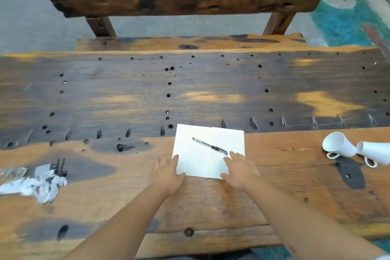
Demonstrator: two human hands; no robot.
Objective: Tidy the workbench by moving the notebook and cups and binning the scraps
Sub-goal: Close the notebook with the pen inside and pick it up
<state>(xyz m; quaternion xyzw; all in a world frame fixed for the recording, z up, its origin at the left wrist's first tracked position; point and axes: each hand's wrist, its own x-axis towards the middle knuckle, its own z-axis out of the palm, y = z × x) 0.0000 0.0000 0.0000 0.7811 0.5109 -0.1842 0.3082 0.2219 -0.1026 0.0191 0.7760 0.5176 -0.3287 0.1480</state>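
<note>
Workbench (274,186): scarred wooden planks, many drilled holes. Notebook (198,154): open, lined pages up, centre of bench. Scraps (40,183): crumpled white paper, 9 o'clock. Cups (356,149): two white, tipped over, 3 o'clock. Left hand (167,173): fingers spread flat at notebook's left edge. Right hand (239,172): fingers spread flat on right page. Pen (210,145): lying diagonally across pages.
</note>
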